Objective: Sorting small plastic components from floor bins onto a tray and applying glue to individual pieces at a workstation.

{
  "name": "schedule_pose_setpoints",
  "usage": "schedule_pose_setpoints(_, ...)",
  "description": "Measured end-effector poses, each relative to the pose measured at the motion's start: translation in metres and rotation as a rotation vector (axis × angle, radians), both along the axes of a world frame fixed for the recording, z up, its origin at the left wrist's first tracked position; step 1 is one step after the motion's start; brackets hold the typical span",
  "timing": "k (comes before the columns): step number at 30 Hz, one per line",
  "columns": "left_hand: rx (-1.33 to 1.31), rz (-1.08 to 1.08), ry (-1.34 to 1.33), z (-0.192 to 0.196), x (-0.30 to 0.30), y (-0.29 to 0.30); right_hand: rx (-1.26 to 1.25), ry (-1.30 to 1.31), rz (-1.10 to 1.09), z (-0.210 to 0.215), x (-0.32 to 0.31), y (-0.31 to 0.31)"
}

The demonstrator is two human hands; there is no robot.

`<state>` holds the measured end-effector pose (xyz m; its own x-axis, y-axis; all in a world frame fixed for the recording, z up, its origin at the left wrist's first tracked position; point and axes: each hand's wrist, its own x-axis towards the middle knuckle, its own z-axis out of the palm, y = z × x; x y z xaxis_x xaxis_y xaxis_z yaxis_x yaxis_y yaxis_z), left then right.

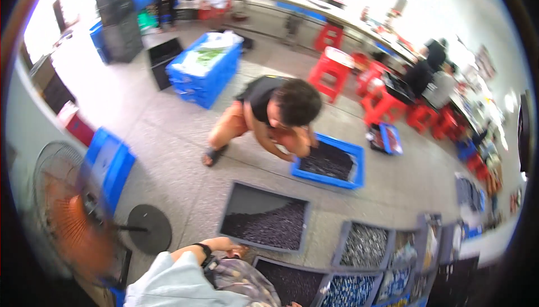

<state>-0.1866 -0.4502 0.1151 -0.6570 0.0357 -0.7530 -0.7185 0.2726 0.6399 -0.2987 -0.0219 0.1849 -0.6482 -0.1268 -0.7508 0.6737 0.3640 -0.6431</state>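
My left hand [238,249] is at my knee, beside the near edge of a grey tray [236,193] partly filled with small dark pieces. Its fingers are small and blurred, so their grip is unclear. A black band circles that forearm, which comes out of a pale blue sleeve. Only a sliver of my right hand [294,304] shows at the lower edge, near a second tray of dark pieces [289,284]; its fingers are hidden. Across from me a person [269,105] crouches with their hands at a blue crate [359,166] of dark pieces.
To the right stand grey trays of silvery pieces [365,245] and blue-and-white pieces [348,291]. A fan [73,211] with a round base [149,229] is on the left. Blue crates [205,76], red stools [331,71] and a long bench with seated people lie farther back.
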Motion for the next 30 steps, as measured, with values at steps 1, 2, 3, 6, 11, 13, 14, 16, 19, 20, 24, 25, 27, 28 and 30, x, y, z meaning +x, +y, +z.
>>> schedule_pose_setpoints(1,0.062,0.054,0.002,-0.008,-0.002,-0.001,0.045,0.106,0.056,0.037,-0.007,-0.02)
schedule_pose_setpoints(2,0.044,0.084,-0.071,-0.001,-0.013,-0.003,0.187,0.044,0.09,0.048,-0.018,-0.02)
schedule_pose_setpoints(3,0.033,0.088,-0.137,0.003,-0.025,-0.005,0.314,0.049,0.187,0.059,-0.026,-0.013)
schedule_pose_setpoints(6,0.144,0.362,-0.307,0.019,-0.016,-0.009,0.405,0.814,0.711,0.022,-0.063,0.043)
schedule_pose_setpoints(11,0.075,0.196,-0.406,-0.035,0.0,-0.006,0.311,0.198,0.283,0.063,-0.166,0.01)
schedule_pose_setpoints(13,0.051,0.26,-0.448,-0.012,-0.026,0.005,0.287,0.191,0.324,0.04,-0.204,0.022)
schedule_pose_setpoints(14,0.06,0.213,-0.402,-0.034,-0.024,0.015,0.268,0.173,0.385,0.031,-0.225,0.023)
schedule_pose_setpoints(16,0.123,0.369,-0.392,-0.018,-0.065,0.021,0.335,0.278,0.546,0.029,-0.251,0.01)
schedule_pose_setpoints(19,0.081,0.455,-0.392,-0.057,-0.108,0.058,0.27,0.154,0.814,-0.024,-0.329,0.028)
schedule_pose_setpoints(20,0.043,0.449,-0.351,-0.031,-0.136,0.057,0.234,0.131,0.834,-0.004,-0.34,0.009)
schedule_pose_setpoints(24,-0.128,0.322,-0.399,-0.006,-0.244,0.096,0.118,0.228,1.046,-0.001,-0.488,0.025)
schedule_pose_setpoints(25,-0.091,0.315,-0.365,-0.002,-0.274,0.103,0.085,0.277,1.055,-0.011,-0.503,0.043)
schedule_pose_setpoints(27,-0.02,0.289,-0.318,0.023,-0.321,0.119,0.188,0.102,0.624,-0.002,-0.546,0.044)
schedule_pose_setpoints(28,0.022,0.268,-0.296,0.037,-0.346,0.127,0.123,0.101,0.521,0.014,-0.566,0.032)
schedule_pose_setpoints(30,0.132,0.214,-0.24,0.066,-0.401,0.166,0.109,0.057,0.322,0.022,-0.612,0.048)
